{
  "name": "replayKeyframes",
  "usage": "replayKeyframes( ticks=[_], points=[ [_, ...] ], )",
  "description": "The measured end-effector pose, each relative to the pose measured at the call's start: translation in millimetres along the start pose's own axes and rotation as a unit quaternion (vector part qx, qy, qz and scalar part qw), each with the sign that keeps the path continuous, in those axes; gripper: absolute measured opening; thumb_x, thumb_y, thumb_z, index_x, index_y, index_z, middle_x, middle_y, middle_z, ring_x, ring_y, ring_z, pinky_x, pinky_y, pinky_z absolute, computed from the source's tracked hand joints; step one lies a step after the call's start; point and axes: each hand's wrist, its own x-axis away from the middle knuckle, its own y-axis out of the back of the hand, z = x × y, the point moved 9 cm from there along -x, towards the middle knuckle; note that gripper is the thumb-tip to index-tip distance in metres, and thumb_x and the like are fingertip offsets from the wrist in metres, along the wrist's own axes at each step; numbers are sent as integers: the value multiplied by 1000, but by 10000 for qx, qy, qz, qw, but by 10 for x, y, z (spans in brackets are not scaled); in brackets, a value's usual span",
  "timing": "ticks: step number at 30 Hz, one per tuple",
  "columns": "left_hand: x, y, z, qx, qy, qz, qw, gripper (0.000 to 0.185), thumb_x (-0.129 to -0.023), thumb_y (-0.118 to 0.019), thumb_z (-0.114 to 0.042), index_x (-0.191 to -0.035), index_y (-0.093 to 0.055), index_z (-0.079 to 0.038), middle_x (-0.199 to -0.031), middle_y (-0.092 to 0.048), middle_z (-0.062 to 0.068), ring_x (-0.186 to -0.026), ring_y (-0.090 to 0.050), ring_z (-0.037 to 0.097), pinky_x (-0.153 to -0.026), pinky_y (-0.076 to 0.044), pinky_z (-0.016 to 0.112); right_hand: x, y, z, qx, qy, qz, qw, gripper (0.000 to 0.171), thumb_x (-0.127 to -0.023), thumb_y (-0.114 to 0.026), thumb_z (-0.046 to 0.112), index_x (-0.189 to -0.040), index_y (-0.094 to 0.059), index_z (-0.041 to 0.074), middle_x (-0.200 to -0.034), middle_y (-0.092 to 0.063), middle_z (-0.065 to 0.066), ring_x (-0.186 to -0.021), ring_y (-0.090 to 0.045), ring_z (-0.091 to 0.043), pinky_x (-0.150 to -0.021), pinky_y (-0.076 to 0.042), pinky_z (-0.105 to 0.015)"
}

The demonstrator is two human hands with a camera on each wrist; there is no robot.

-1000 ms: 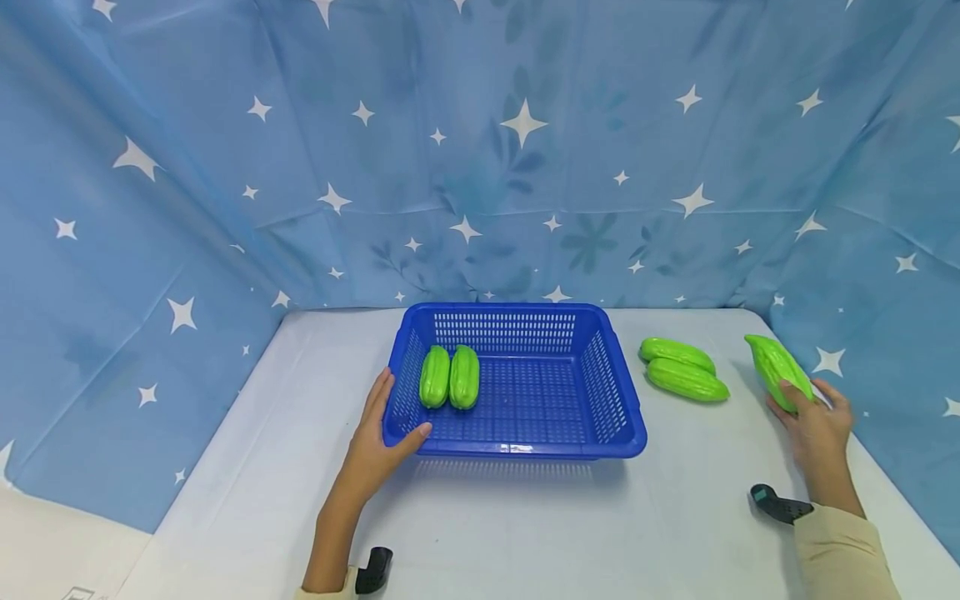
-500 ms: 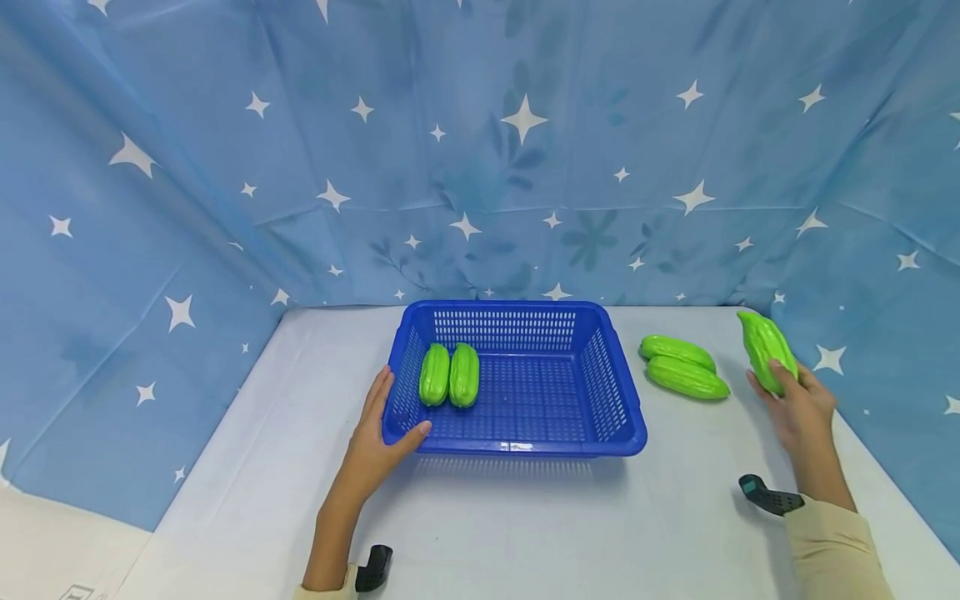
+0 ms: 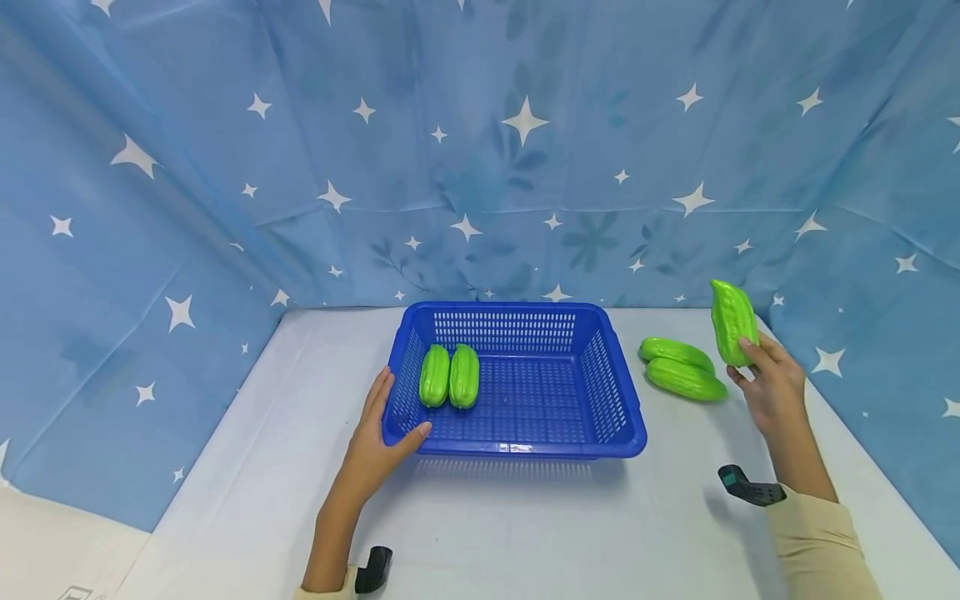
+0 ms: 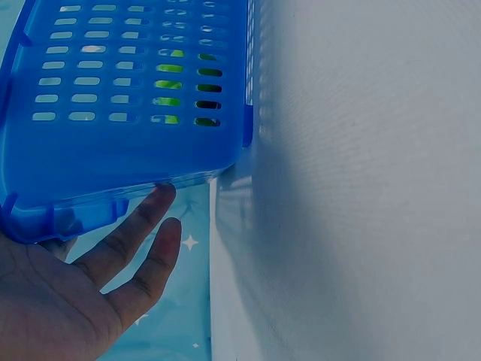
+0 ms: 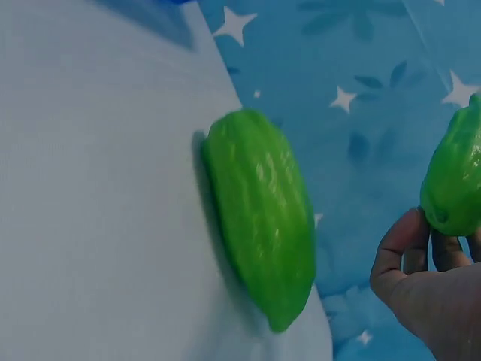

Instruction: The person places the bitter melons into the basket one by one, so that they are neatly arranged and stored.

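Left hand (image 3: pixel 375 442) lies flat with fingers straight against the blue basket's (image 3: pixel 626 425) near-left corner. Right hand (image 3: pixel 768 383) has its fingers wrapped round a green gourd (image 3: pixel 732 321), holding it upright above the surface (image 3: pixel 525 533), right of two more gourds (image 3: pixel 681 368).

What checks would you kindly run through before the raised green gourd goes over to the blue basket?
1. Hold on the raised gourd: the right hand pinches its lower end, clear of the table: ok.
2. Grip firmness: only the fingertips show on it: cannot tell.
3. Basket steadied: the left hand rests against the near left corner of the blue basket: ok.
4. Free room inside: the two gourds in the basket lie side by side at its left; the rest of the floor is bare: ok.
5. Path: the two gourds on the table lie low between hand and basket: ok.
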Motion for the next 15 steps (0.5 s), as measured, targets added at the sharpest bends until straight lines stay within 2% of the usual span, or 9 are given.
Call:
replayKeyframes(
  ticks=[8,15],
  points=[
    [-2,-2,3,3,2,1,10000,97,-85,-69,-52,-158,-11,-24,-166,-4,-6,-153,-8,31,-114,-22,64,87,-468,48,575,258,730,9953,29,-95,-63,11,-122,-58,18,-118,-53,5,-107,-49,-9,-78,-48,-20],
    [1,-11,-3,14,11,10,10000,96,-85,-69,-51,-158,-12,-24,-166,-5,-5,-153,-8,31,-114,-22,64,181,-855,40,1595,195,1110,9807,45,-95,-64,19,-134,-43,15,-116,-53,8,-103,-53,-5,-78,-51,-15]
  ],
)
